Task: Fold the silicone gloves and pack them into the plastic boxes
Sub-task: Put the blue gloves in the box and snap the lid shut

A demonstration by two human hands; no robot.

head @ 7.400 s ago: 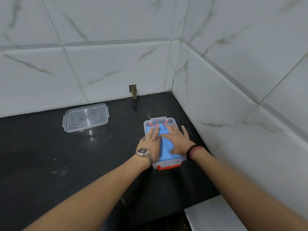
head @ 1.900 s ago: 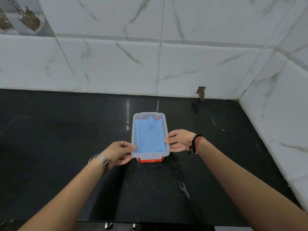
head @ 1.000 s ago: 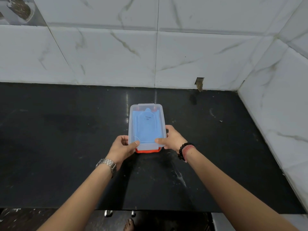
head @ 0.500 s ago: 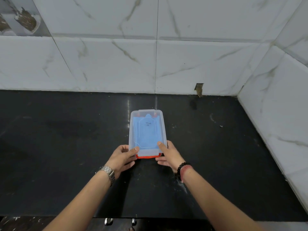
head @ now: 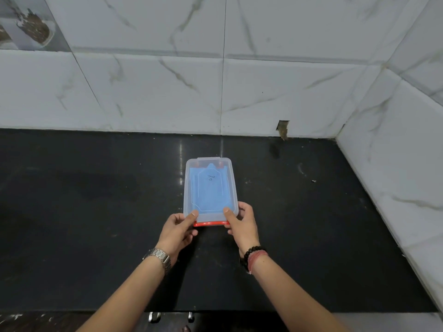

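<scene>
a clear plastic box (head: 210, 190) is seen on the black countertop (head: 96, 212), roughly mid-frame, long axis running away from the viewer twd the back wall (head: 167, 92). the clear lid (head: 209, 164) is on top of it, w/ a moulded outline & a small dark scribble near the far end. blue silicone gloves (head: 208, 192) are seen thru the lid, lying flat inside & filling most of the box. red clips are glimpsed at the far end under the lid's tab; a red latch (head: 210, 224) is seen along the near short edge.

the near end of the box is held by both hands. left hand (head: 177, 232) is curled at the near-left corner, thumb pressed on the lid top, other fingers tucked beside/under the edge. right hand (head: 242, 224) is curled at the near-right corner, thumb on the lid, fingers wrapped round the side wall. both are closed on the box, not spread. whether the near latch is snapped shut can't be told.

a metal watch (head: 158, 256) is worn on the left wrist; a dark bead bracelet (head: 251, 254) & a reddish thread are worn on the right wrist. a chipped hole in the tile (head: 282, 128) is seen at the wall base, well apart from the box, to its right. a side wall (head: 395, 164) is met at the right corner.
</scene>
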